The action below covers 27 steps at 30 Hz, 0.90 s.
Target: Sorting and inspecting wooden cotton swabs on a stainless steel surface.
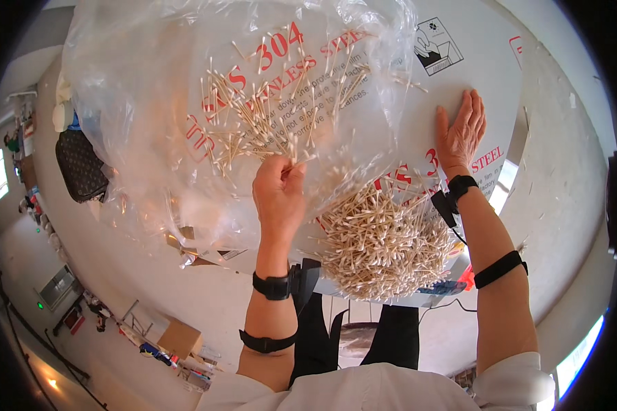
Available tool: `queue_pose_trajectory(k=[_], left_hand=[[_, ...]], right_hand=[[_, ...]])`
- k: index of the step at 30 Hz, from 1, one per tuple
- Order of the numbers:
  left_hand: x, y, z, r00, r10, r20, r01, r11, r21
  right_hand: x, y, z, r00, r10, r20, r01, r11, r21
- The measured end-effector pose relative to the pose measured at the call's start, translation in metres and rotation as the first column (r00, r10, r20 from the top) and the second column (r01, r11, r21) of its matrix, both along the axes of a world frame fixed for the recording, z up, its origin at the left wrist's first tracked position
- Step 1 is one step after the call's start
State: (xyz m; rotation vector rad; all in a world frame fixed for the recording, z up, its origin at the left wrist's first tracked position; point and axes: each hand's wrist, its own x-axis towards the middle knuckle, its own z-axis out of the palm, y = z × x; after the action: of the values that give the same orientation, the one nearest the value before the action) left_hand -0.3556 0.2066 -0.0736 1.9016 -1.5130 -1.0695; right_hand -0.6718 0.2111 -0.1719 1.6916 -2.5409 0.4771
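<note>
My left hand (280, 195) is closed in a pinch, with a few cotton swabs (292, 146) at its fingertips. Just beyond it, many more swabs (253, 113) lie scattered at varied angles around a large clear plastic bag (137, 130). I cannot tell exactly which of them are inside the film. A thick heap of loose cotton swabs (391, 243) is piled at the near edge of the table, right of my left forearm. My right hand (463, 133) rests flat on the grey printed tabletop (487, 61), fingers stretched out, holding nothing.
Beneath the table's near edge my dark trouser legs (394, 335) show. On the left stand a dark patterned seat (81, 166) and, lower on the floor, a cardboard box (179, 338). Black bands and devices (274, 286) sit on both forearms, with a cable near the right one.
</note>
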Motion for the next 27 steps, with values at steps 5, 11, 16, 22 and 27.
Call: queue_pose_trajectory(k=[5,11,16,22,27], left_hand=[[0.025,-0.012,-0.009,0.932,0.213,-0.293,-0.163,0.969,0.187],[0.009,0.007,0.019,0.928,0.137,-0.346,-0.050,0.967,0.248],[-0.018,0.026,0.047,0.918,-0.336,-0.211,0.361,0.928,0.093],[0.031,-0.050,-0.007,0.944,-0.081,0.321,0.107,0.992,-0.066],[0.014,-0.077,-0.020,0.747,-0.151,0.648,0.065,0.986,0.155]], right_hand=[[0.005,-0.004,0.004,0.999,0.038,0.009,-0.037,0.999,-0.026],[0.001,-0.002,0.000,1.000,0.015,-0.024,-0.015,1.000,0.010],[-0.001,-0.001,-0.002,1.000,0.003,-0.010,-0.003,1.000,-0.004],[0.005,-0.005,-0.001,1.000,-0.015,-0.002,0.015,1.000,0.011],[0.001,-0.003,-0.001,1.000,-0.008,-0.007,0.008,1.000,0.009]])
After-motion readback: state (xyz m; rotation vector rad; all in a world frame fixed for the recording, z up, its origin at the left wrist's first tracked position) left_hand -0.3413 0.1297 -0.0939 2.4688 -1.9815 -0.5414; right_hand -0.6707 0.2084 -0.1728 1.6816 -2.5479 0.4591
